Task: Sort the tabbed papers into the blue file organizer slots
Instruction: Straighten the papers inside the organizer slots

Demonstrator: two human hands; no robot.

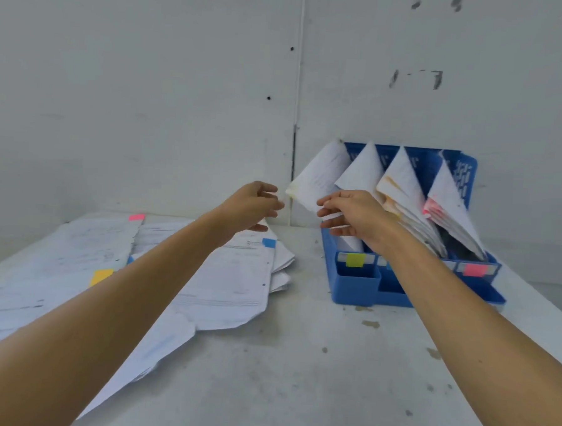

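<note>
The left hand [254, 206] and right hand [351, 213] reach forward with bare forearms, apart from each other; both have loose, spread fingers and neither is closed round anything. The left hand hovers just left of the blue file organizer [356, 282]; the right hand is in front of its leftmost slot, fingertips at the lower edge of the leftmost sheaf [320, 176]; whether they touch it I cannot tell. That sheaf's yellowish lower corner points out between the two hands, nearer the left one.

The organizer is hard blue plastic with a perforated back wall and small open trays at its front; it stands against the wall [150, 75]. Four fans of thin white printed sheets lean left out of its slots, each tapering to a point at the top; the third fan [401, 183] shows orange at its edge, the fourth [446, 195] pink. A yellow-green label [355, 259] and a pink label [474, 270] sit on the front.

Left of the organizer the loose papers [230, 285] lie flat and overlapping, creased, with a pink tab [137, 217], a blue tab [269, 243] and a yellow tab [101, 276]; all rest on a dull, stained pale table [298, 360].
</note>
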